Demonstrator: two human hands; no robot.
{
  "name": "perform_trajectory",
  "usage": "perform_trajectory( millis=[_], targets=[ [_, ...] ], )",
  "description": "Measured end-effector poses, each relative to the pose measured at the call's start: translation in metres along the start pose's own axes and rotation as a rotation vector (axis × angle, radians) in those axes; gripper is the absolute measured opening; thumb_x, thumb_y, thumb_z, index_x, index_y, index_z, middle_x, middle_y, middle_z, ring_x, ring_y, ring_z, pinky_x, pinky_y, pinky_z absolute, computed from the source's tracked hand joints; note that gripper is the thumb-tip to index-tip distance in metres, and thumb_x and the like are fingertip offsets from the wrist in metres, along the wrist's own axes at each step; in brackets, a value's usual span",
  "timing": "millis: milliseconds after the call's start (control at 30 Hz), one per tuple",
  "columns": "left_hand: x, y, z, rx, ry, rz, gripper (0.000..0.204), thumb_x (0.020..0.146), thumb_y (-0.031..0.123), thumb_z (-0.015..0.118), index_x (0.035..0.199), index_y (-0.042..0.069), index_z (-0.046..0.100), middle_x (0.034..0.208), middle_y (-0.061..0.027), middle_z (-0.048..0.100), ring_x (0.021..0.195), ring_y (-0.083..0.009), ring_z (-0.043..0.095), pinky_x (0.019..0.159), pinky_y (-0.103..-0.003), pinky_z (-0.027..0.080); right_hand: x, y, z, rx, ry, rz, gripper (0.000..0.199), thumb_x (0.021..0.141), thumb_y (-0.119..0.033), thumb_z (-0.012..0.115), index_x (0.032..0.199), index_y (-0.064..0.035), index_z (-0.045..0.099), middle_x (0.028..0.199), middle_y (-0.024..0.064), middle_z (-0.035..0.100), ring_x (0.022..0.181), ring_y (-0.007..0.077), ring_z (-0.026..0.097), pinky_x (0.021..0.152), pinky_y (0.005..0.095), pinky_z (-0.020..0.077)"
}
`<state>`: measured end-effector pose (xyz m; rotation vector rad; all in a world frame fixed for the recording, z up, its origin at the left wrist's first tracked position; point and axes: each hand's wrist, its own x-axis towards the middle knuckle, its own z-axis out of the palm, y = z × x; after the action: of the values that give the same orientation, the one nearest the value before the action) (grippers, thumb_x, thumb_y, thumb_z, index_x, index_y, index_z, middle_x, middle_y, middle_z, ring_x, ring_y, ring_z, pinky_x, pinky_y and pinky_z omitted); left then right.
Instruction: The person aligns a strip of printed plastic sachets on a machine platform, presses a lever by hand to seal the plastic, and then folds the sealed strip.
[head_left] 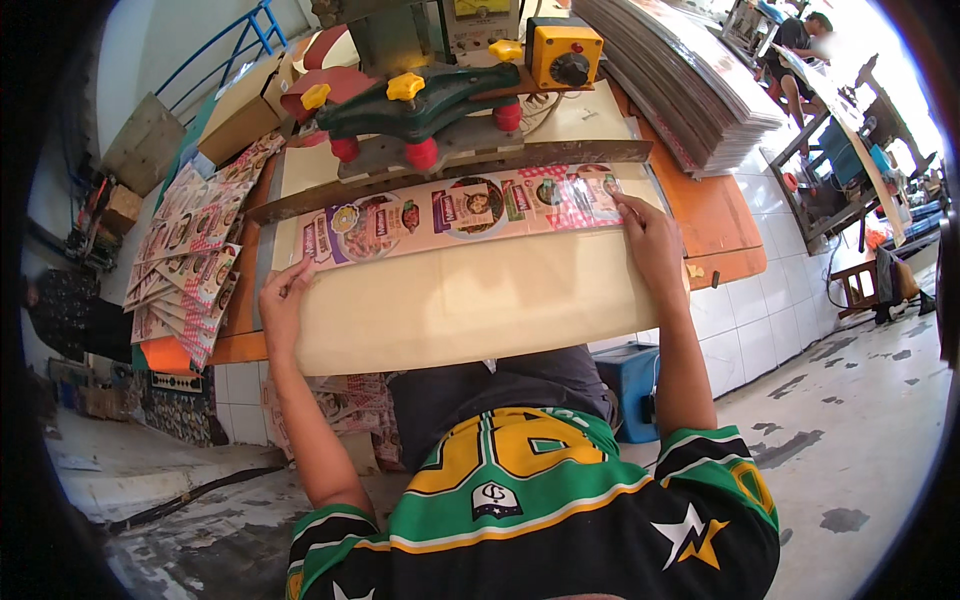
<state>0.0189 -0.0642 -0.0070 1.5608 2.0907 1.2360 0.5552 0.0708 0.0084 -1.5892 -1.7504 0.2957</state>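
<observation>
A long printed strip (pixel 418 222), pink with food pictures, lies across a cream board (pixel 460 295) in front of the metal bar (pixel 600 152) of a press. At the strip's left end my left hand (pixel 283 296) pinches the corner between thumb and fingers. My right hand (pixel 648 240) grips the other end, its thumb on top and its other fingers partly hidden. The strip stretches nearly straight between both hands. Just beyond it stands the dark green press head (pixel 420 112) with yellow knobs and red feet.
Printed sheets (pixel 195 250) are heaped at the left of the orange table (pixel 710 215). A tall stack of boards (pixel 680 85) rises at the back right. A yellow control box (pixel 565 53) sits beside the press. Below stands a blue bin (pixel 630 390). Another person (pixel 795 60) sits far right.
</observation>
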Motion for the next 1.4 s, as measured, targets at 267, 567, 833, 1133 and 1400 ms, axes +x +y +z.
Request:
perform_trajectory(
  millis=[267,567,833,1133,1400],
  targets=[
    [0.000,0.005,0.003,-0.031,0.005,-0.027,0.031,0.095,0.012,0.076,0.125,0.005,0.077,0.088,-0.0019,0.058,0.080,-0.0106,0.051,0.073,-0.026,0.045,-0.002,-0.001,0.003,-0.027,0.019,-0.016,0.024,0.099,-0.021,0.066,0.119,-0.0157,0.078,0.095,0.0163,0.075,0.086,0.0349,0.071,0.077,0.0438,0.0524],
    [0.001,0.000,0.006,-0.025,0.037,-0.048,0.032,0.094,0.017,0.077,0.124,0.006,0.077,0.084,-0.0010,0.053,0.076,-0.0120,0.048,0.070,-0.027,0.043,-0.003,0.000,0.004,-0.035,0.055,-0.068,0.024,0.099,-0.019,0.065,0.119,-0.0130,0.077,0.098,0.0170,0.075,0.088,0.0352,0.071,0.078,0.0430,0.0523],
    [0.001,-0.003,0.006,0.004,0.041,-0.032,0.031,0.094,0.020,0.078,0.123,0.008,0.078,0.082,-0.0013,0.051,0.075,-0.0129,0.046,0.068,-0.029,0.041,-0.004,-0.004,0.003,-0.043,0.043,-0.051,0.024,0.099,-0.018,0.065,0.119,-0.0134,0.077,0.099,0.0168,0.075,0.090,0.0348,0.071,0.080,0.0426,0.0526],
    [0.001,-0.006,0.005,-0.006,0.043,-0.019,0.030,0.094,0.016,0.077,0.124,0.009,0.078,0.082,-0.0014,0.050,0.075,-0.0132,0.046,0.068,-0.029,0.042,-0.001,-0.004,0.001,-0.037,-0.004,-0.021,0.025,0.100,-0.020,0.064,0.120,-0.0144,0.077,0.104,0.0179,0.075,0.096,0.0368,0.071,0.083,0.0442,0.0527],
    [0.001,-0.002,0.004,0.027,0.034,-0.028,0.030,0.094,0.013,0.076,0.123,0.008,0.078,0.083,-0.0022,0.054,0.075,-0.0132,0.048,0.069,-0.028,0.042,-0.002,-0.008,-0.001,-0.023,-0.006,-0.002,0.025,0.100,-0.021,0.064,0.120,-0.0140,0.077,0.100,0.0181,0.075,0.092,0.0372,0.071,0.081,0.0444,0.0518]
  ],
)
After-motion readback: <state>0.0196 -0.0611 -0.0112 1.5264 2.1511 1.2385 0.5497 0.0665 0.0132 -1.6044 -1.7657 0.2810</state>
